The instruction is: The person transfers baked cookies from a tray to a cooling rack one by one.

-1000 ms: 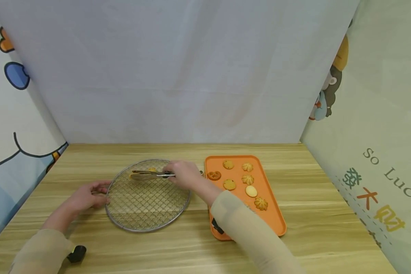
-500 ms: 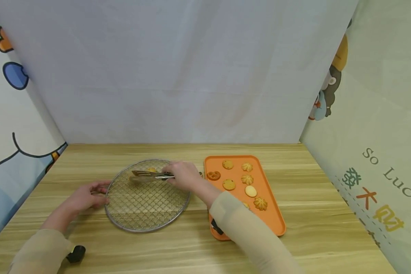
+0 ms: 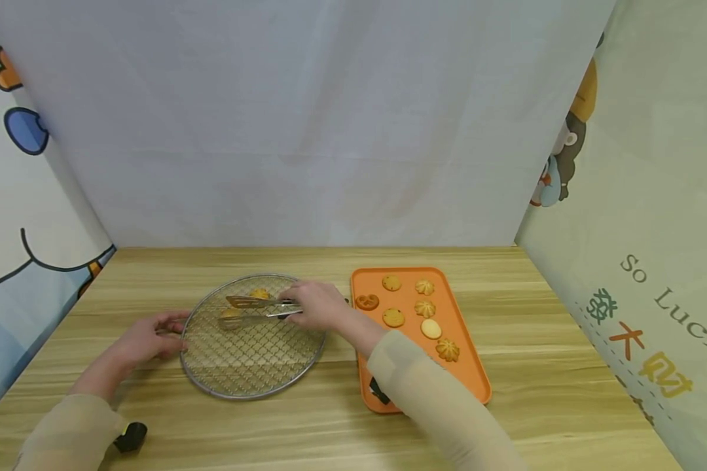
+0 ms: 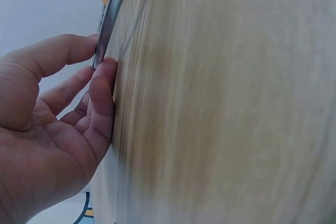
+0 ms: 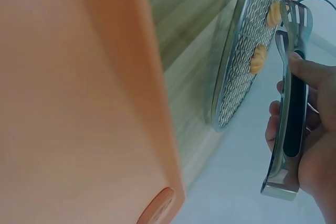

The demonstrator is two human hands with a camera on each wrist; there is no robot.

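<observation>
My left hand [image 3: 147, 337] pinches the rim of a round wire rack [image 3: 253, 366] at its left side, thumb above and fingers below in the left wrist view [image 4: 58, 93]. My right hand [image 3: 318, 304] grips metal serving tongs [image 5: 295, 103] with dark handle inlays, held low over the rack. The tongs' slotted ends stand apart. One golden cookie [image 3: 230, 318] lies on the mesh at the lower tong end, partly covered by it. Just behind the upper end sits a second, ridged cookie [image 3: 261, 294].
To the right of the rack lies an orange tray [image 3: 468, 379] bearing several cookies, among them a pretzel-shaped one [image 3: 367, 301] and a pale oval one [image 3: 431, 328]. My right sleeve passes over the tray's front left part. A white cloth [image 3: 330, 163] hangs behind the wooden table [image 3: 259, 435].
The tongs' ends have spread from nearly together, and a cookie now shows on the mesh between and under them. My left hand stays at the rim.
</observation>
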